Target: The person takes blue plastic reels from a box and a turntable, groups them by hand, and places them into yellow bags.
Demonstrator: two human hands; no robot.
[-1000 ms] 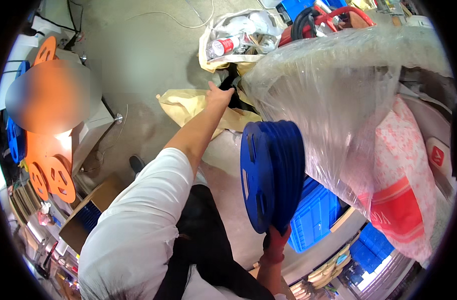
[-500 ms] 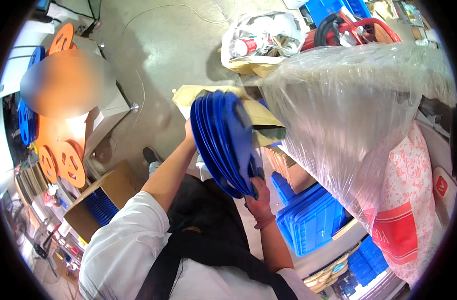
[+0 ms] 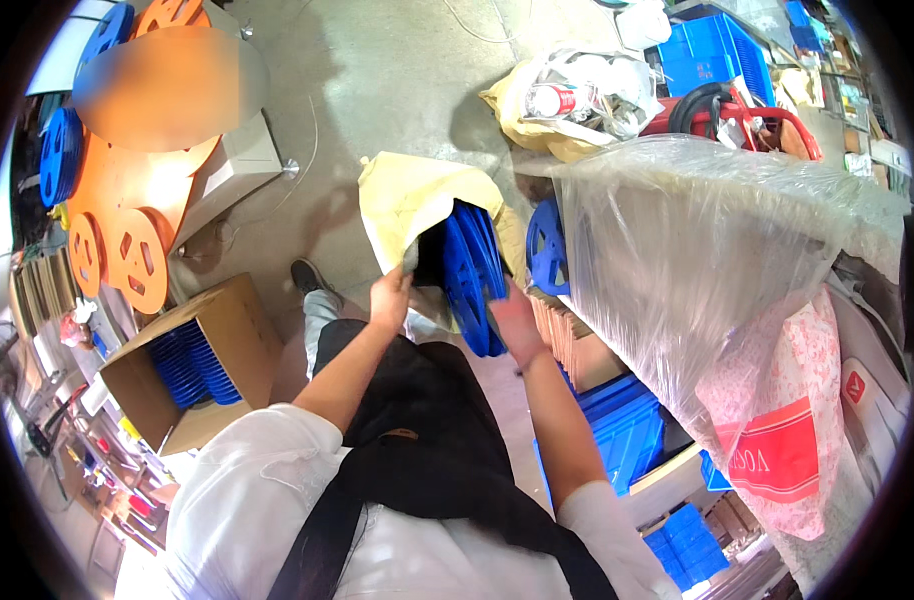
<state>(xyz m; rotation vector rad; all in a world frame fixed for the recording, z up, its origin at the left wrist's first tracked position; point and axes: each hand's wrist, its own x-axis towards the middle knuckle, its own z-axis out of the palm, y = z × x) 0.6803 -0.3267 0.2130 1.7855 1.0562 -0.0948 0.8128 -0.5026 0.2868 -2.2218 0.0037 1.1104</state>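
Note:
A stack of blue plastic reels (image 3: 469, 280) is partly inside a yellow sack (image 3: 432, 185), and its lower end sticks out of the mouth toward me. My left hand (image 3: 389, 298) is closed on the left edge of the sack's dark-lined mouth. On the other side, my right hand (image 3: 519, 325) grips the reels at their right edge; it is smeared by motion and its fingertips are partly hidden. Just right of the sack stands another blue reel (image 3: 546, 248).
At left, a cardboard box (image 3: 247, 330) holds several blue reels, with orange reels (image 3: 142, 262) beyond it. To the right are a plastic-wrapped stack (image 3: 697, 220), blue crates (image 3: 622, 435) and a pink printed bag (image 3: 777, 440). A litter-filled bag (image 3: 587, 95) stands ahead.
The blue reels have gone from in front of the sack into its mouth. My left hand has moved from the reels' far left side to the sack's edge. My view has shifted.

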